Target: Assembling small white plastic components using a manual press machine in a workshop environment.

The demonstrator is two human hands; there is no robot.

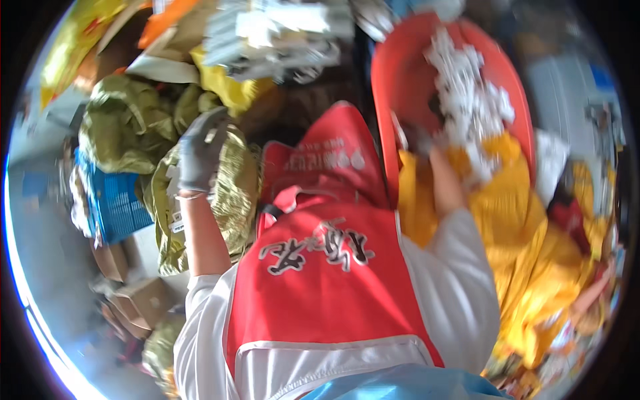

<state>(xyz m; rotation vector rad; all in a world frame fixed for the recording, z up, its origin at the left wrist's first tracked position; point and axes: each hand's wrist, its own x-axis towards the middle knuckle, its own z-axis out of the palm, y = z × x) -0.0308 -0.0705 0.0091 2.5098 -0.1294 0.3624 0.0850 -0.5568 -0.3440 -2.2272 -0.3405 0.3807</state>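
My left hand (202,152), in a grey glove, is over an olive-green woven sack (237,180). Its fingers look stretched out, and nothing shows in them. On the other side, my right hand (423,141) reaches into a red plastic tub (517,87). Motion blurs that hand, so its fingers and anything in them cannot be made out. Close beside it in the tub runs a tangled heap of white strips or scraps (470,100). A yellow-orange woven sack (517,220) lies over the tub's near edge, partly under my right forearm.
Another olive sack (127,123) stands at the far left, above a blue plastic basket (120,203). Cardboard boxes (142,303) sit lower left. Ahead is a blurred grey-white stack (277,37) with a yellow bag (230,83) beside it. Mixed colourful scraps (567,347) lie at the lower right.
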